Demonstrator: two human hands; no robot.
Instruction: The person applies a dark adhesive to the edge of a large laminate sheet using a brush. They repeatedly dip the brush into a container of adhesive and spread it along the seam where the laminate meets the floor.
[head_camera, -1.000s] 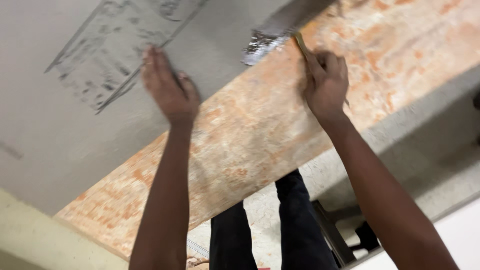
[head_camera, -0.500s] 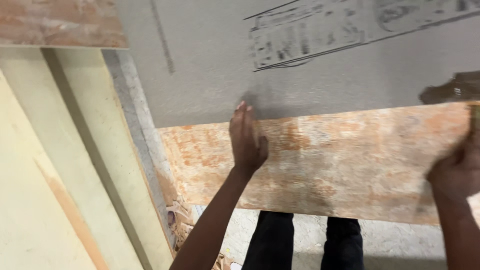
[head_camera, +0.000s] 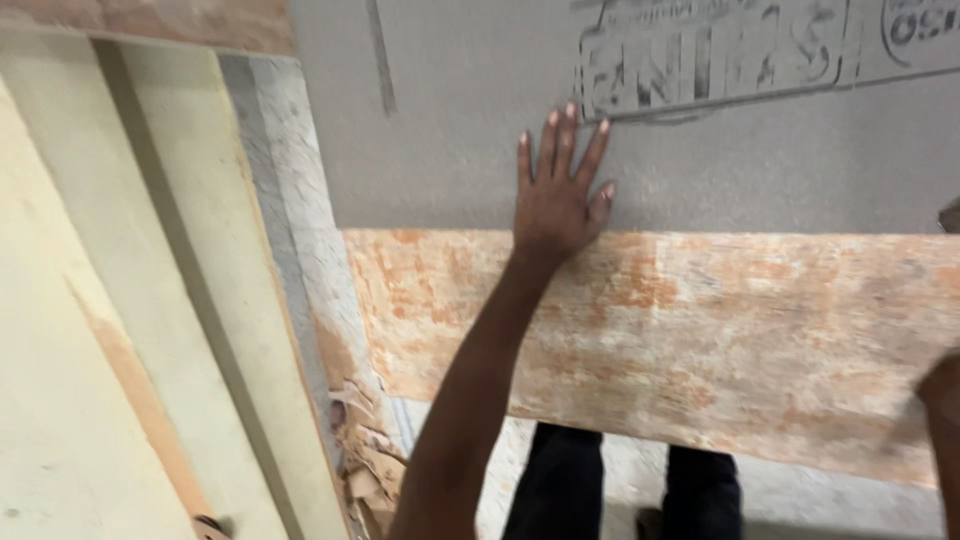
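Flat grey cement board (head_camera: 480, 120), faded stamp, long axis left-right; left hand (head_camera: 556, 195) spread flat on it. Right hand (head_camera: 942, 385) grip: cannot tell.

Left hand (head_camera: 560, 195) was laid flat on grey board (head_camera: 450, 130), fingers (head_camera: 567, 135) spread, palm at seam with orange-stained board (head_camera: 700, 330) below. Dark stencilled print (head_camera: 715, 60) was seen on grey board just right of fingertips. Right hand (head_camera: 942, 395) was cut by frame edge at orange-stained board's right end; grip could not be told. Pale panels (head_camera: 110, 330) were stacked at left. Torn paper scraps (head_camera: 365, 450) were seen beside forearm. Dark trouser legs (head_camera: 620, 485) were seen below board.
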